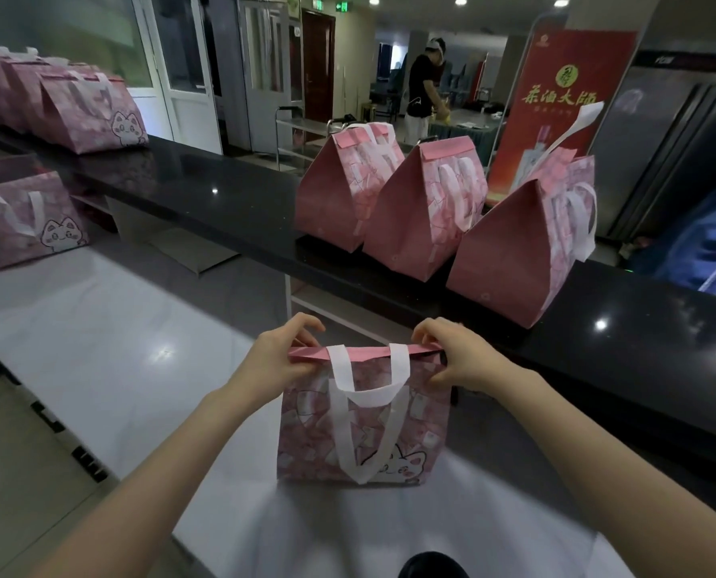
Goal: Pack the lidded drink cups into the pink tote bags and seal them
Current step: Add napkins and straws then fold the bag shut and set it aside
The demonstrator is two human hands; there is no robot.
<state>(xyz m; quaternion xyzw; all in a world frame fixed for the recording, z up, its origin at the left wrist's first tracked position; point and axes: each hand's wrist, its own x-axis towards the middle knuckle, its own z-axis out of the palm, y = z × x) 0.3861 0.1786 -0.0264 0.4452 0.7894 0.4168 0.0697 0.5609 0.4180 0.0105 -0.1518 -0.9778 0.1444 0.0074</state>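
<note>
A pink tote bag (318, 427) with a cat print and white handles stands upright on the white counter (110, 340) in front of me. Its top flap is folded over flat. My left hand (279, 354) pinches the flap's left end. My right hand (452, 356) pinches the right end. Both white handles hang down the bag's front. No drink cup shows; the bag's inside is hidden.
Three closed pink bags (423, 210) stand in a row on the black raised ledge (231, 202) behind. More pink bags (85, 106) sit at the far left, one lower (22, 223). A red banner (564, 98) and a person (423, 93) are in the background.
</note>
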